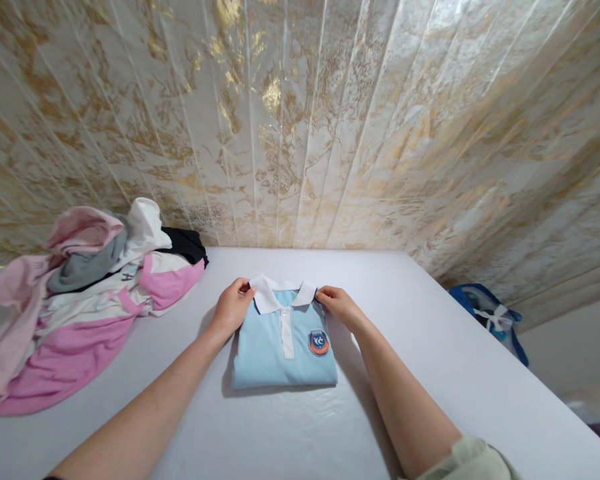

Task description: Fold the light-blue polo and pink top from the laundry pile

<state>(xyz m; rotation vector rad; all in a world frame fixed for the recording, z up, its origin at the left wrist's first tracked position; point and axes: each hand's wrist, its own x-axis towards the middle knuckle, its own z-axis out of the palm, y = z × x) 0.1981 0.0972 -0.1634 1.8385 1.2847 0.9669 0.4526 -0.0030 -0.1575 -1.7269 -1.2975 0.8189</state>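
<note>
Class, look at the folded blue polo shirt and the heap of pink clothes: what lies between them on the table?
In the head view, only bare white table separates the folded polo shirt from the clothes heap; the left hand grips the shirt's near corner.

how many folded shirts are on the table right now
1: the light blue polo shirt, mid-table between left hand and right hand. The clothes pile at left is unfolded.

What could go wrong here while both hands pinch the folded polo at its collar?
Lifting by the collar alone, the left hand and right hand could let the folded polo shirt fall open. Sliding it left may snag the heap of clothes.
</note>
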